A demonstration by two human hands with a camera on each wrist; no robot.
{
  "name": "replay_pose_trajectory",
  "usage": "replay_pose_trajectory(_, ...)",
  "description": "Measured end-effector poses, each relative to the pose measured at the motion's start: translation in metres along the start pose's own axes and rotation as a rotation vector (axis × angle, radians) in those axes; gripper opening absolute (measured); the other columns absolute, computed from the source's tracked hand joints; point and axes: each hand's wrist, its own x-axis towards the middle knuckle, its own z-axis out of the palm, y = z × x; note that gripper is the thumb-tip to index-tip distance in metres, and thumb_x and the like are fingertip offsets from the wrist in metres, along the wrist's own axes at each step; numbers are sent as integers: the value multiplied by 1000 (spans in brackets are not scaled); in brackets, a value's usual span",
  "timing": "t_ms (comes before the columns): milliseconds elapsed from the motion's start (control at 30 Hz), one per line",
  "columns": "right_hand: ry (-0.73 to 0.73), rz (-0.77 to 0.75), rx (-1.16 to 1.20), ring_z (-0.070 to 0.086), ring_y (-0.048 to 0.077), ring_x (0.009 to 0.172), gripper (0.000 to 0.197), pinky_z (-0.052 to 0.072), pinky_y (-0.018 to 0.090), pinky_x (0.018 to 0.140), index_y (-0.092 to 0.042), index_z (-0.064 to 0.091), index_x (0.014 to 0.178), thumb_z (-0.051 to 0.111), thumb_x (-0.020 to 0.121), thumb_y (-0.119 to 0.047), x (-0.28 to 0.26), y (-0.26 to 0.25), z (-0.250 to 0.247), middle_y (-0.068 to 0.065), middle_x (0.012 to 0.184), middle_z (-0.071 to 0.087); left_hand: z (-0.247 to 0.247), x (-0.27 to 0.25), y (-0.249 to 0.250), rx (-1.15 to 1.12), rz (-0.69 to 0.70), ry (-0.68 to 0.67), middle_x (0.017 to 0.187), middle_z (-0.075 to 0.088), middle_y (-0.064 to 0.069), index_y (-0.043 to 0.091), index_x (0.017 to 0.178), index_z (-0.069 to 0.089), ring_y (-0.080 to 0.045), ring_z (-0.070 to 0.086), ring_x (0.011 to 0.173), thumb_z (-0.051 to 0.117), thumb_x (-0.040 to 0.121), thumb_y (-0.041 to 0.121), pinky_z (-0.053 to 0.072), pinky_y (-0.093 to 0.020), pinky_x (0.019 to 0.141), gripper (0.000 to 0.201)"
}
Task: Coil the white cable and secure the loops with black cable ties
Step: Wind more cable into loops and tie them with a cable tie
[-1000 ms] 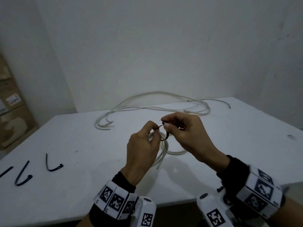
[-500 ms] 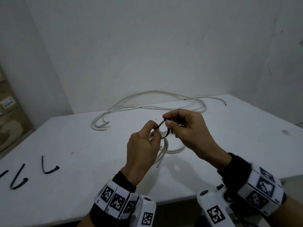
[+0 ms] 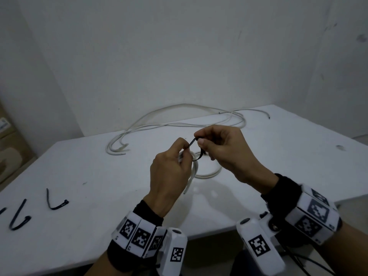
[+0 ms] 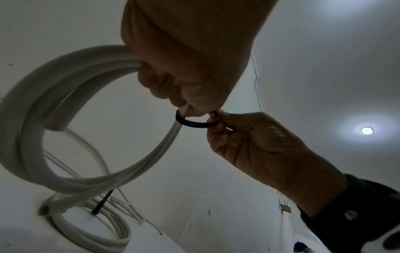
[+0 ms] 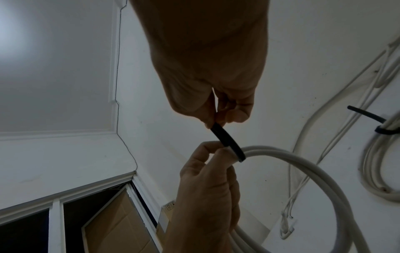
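Note:
My left hand (image 3: 175,166) grips a small coil of white cable (image 3: 207,175) above the white table (image 3: 288,156). A black cable tie (image 3: 192,142) is looped round the coil's strands beside my left fingertips. My right hand (image 3: 215,144) pinches the tie's strap between thumb and forefinger. The left wrist view shows the tie (image 4: 194,124) as a loose ring round the strands, between the left hand (image 4: 188,95) and the right hand (image 4: 249,142). In the right wrist view the strap (image 5: 229,143) runs taut from the right hand (image 5: 218,118) down to the coil (image 5: 303,162). Another black tie (image 4: 103,202) binds the coil's lower part.
The rest of the white cable (image 3: 169,124) lies in long loose loops at the table's back, against the wall. Spare black ties (image 3: 55,202) lie near the table's front left. Cardboard boxes (image 3: 12,148) stand left of the table.
Both hands stay together over the table's middle. My right hand has risen a little, and more black strap shows between the two hands.

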Motion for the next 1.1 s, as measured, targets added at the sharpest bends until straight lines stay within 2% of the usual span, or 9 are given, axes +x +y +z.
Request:
replay_pose_trajectory(67, 1, 12, 4, 54, -3, 51, 13, 41, 13, 55, -12, 69, 92, 62, 86, -2, 0, 0, -1, -8, 66, 62, 0, 0, 1, 31, 15, -4, 48, 45, 4, 20, 86, 59, -17, 41, 46, 54, 90, 17, 34, -28, 48, 7)
replay_pose_trajectory(200, 22, 8, 41, 54, -2, 50, 16, 43, 15, 51, -15, 67, 86, 61, 86, 0, 1, -1, -6, -5, 67, 63, 1, 1, 4, 50, 11, -6, 45, 39, 6, 19, 86, 59, -11, 39, 44, 55, 90, 18, 33, -28, 47, 7)
replay_pose_trajectory(433, 2, 1, -26, 53, -1, 49, 19, 41, 18, 54, -20, 67, 84, 62, 86, -3, -2, 4, -8, -8, 64, 62, 3, 0, 8, 91, 27, -16, 43, 36, 8, 17, 87, 60, -10, 39, 43, 55, 90, 15, 29, -25, 45, 6)
replay_pose_trajectory(600, -3, 29, -54, 55, -2, 51, 14, 41, 18, 57, -16, 69, 88, 63, 86, -4, -4, 9, -10, -8, 68, 63, 4, -2, 10, 128, 74, -31, 49, 43, 5, 14, 90, 60, -26, 45, 49, 51, 89, 18, 37, -32, 48, 10)
replay_pose_trajectory(667, -19, 51, -65, 54, -3, 50, 12, 40, 18, 57, -13, 69, 91, 62, 86, -4, -4, 9, -12, -5, 70, 65, 4, -3, 11, 153, 101, -31, 50, 45, 3, 13, 88, 60, -28, 46, 50, 49, 88, 19, 38, -33, 48, 12)
replay_pose_trajectory(800, -56, 72, -95, 52, -3, 49, 12, 41, 20, 56, -12, 69, 92, 62, 87, -5, -5, 10, -16, 0, 72, 66, 4, -4, 13, 166, 125, -34, 50, 45, 4, 12, 85, 60, -24, 44, 47, 53, 88, 15, 35, -30, 45, 8)
replay_pose_trajectory(933, -97, 46, -144, 55, -3, 52, 14, 41, 15, 54, -14, 71, 90, 61, 87, -3, -5, 10, -15, -8, 66, 65, 4, -4, 18, 140, 154, -57, 51, 46, 5, 13, 89, 62, -21, 45, 45, 55, 90, 15, 30, -25, 43, 7)
replay_pose_trajectory(1000, -100, 24, -156, 58, -3, 57, 15, 41, 10, 54, -14, 71, 89, 62, 86, -3, -4, 11, -14, -10, 68, 66, 5, -3, 20, 107, 109, -85, 52, 52, 2, 14, 90, 62, -21, 48, 47, 56, 92, 16, 33, -27, 44, 7)
replay_pose_trajectory(1100, -66, -14, -145, 60, 5, 61, 13, 46, 20, 55, -15, 66, 94, 64, 85, -6, -2, 13, -14, -9, 66, 64, 3, 0, 19, -4, 24, -141, 61, 64, 0, 17, 88, 59, -12, 51, 46, 54, 94, 20, 37, -26, 45, 8)
